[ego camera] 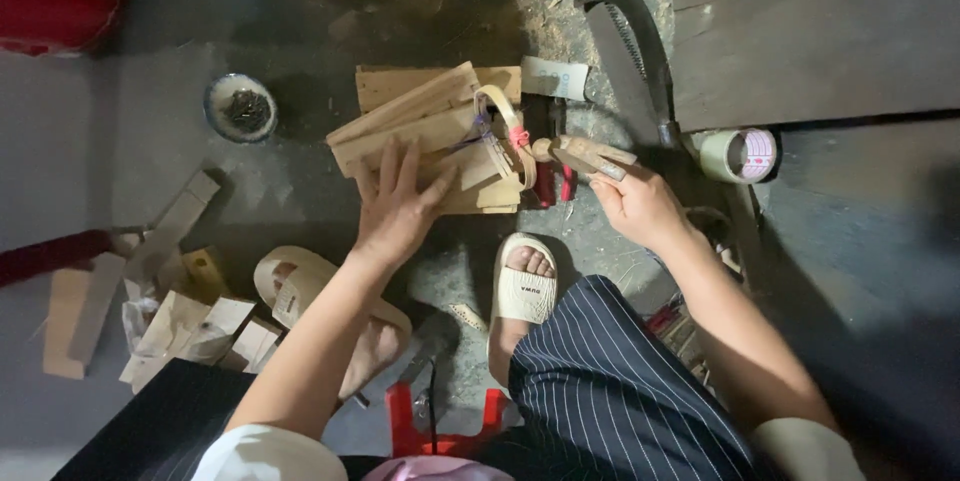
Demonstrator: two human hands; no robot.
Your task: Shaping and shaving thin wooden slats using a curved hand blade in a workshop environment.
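My left hand [398, 203] lies flat, fingers spread, pressing on a stack of light wooden boards [420, 121] on the concrete floor. A small wooden frame piece with a curved strip and red and purple binding [503, 131] rests on the boards. My right hand [637, 203] grips a short wooden piece [585, 154] whose end touches the right side of that frame piece. Red-handled pliers [553, 181] lie on the floor between the boards and my right hand.
A curved saw blade [640, 41] and a tape roll [740, 155] lie to the right beside dark planks [810, 31]. A small bowl of nails [240, 109] sits left. Wood offcuts [170, 311] are scattered lower left. My sandalled feet [522, 286] rest below the boards.
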